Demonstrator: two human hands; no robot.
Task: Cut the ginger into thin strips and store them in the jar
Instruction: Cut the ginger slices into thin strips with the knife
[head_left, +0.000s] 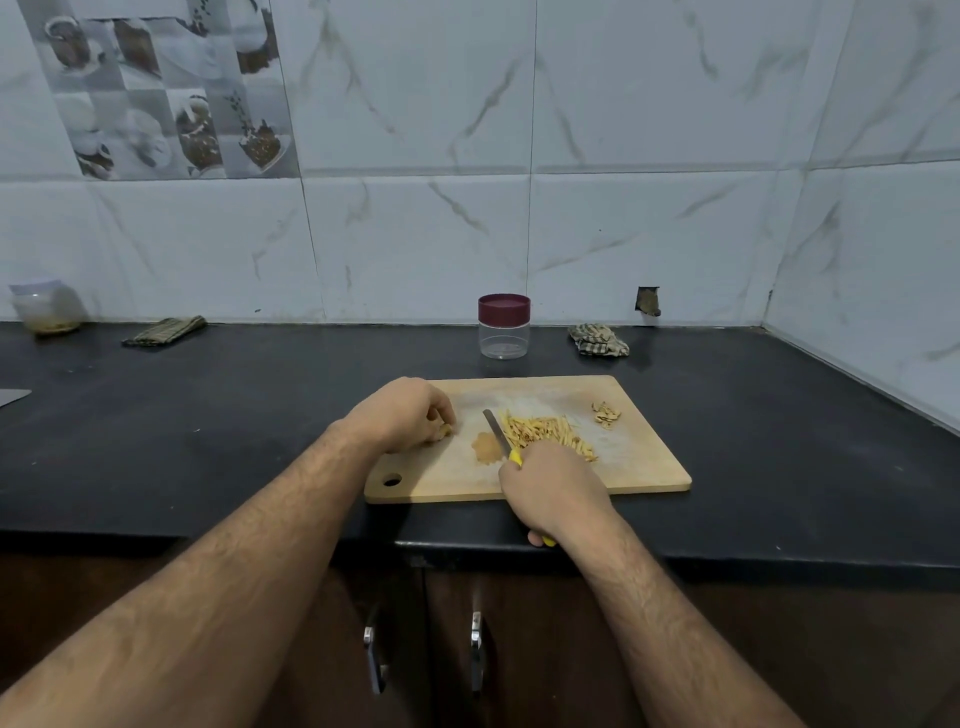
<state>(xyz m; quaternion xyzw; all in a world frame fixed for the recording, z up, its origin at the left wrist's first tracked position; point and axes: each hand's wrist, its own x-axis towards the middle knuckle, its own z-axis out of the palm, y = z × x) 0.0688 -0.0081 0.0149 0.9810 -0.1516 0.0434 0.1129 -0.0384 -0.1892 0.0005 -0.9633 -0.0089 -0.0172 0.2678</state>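
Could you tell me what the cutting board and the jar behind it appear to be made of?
The cutting board looks like pale, matte wood, with faint grain. The jar seems clear plastic, possibly glass, since it is see-through; its maroon lid looks like plastic.

Marble-look tiled wall, black countertop

Bare counter lies open left of the board. Between board and jar runs a clear strip. 2 cloths, one far left, another beside the jar, line the wall.
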